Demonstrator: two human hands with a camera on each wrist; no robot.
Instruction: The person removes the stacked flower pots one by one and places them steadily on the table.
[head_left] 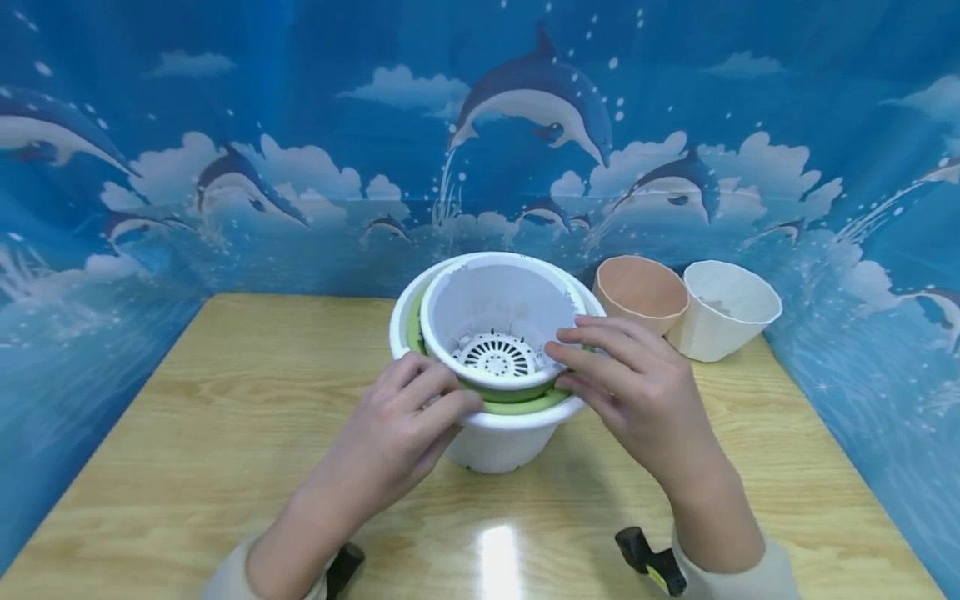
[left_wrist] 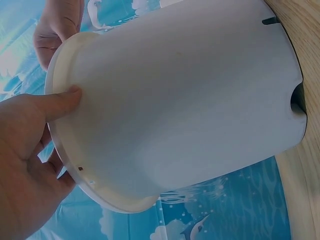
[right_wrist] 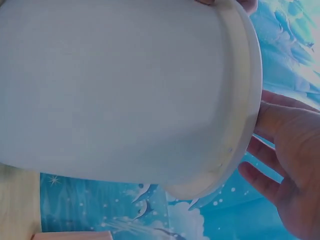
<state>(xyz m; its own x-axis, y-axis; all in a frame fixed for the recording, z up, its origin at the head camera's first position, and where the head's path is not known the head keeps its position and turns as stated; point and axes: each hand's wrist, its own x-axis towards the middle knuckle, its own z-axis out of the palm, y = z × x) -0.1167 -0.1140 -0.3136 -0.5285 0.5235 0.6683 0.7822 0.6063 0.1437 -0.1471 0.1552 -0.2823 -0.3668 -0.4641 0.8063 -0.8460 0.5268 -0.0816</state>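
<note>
A nested stack of flowerpots stands in the middle of the table. Outermost is a large white flowerpot (head_left: 501,446); a green flowerpot (head_left: 525,406) sits inside it, and innermost is a smaller white flowerpot (head_left: 498,283) with a slotted bottom. My left hand (head_left: 405,421) grips the large pot's front-left rim, its thumb (left_wrist: 67,102) pressed on the outside below the lip. On the right, my right hand (head_left: 641,379) pinches the small white pot's rim, fingertips over its inner side. The right wrist view shows this hand (right_wrist: 295,150) beside the large pot's rim.
Behind and to the right stand a terracotta-coloured pot (head_left: 641,287) and a cream faceted pot (head_left: 723,333), side by side. The wooden table (head_left: 247,400) meets a blue dolphin-print curtain (head_left: 315,100) at the back and sides. Each wrist carries a black strap-on mount (head_left: 651,560).
</note>
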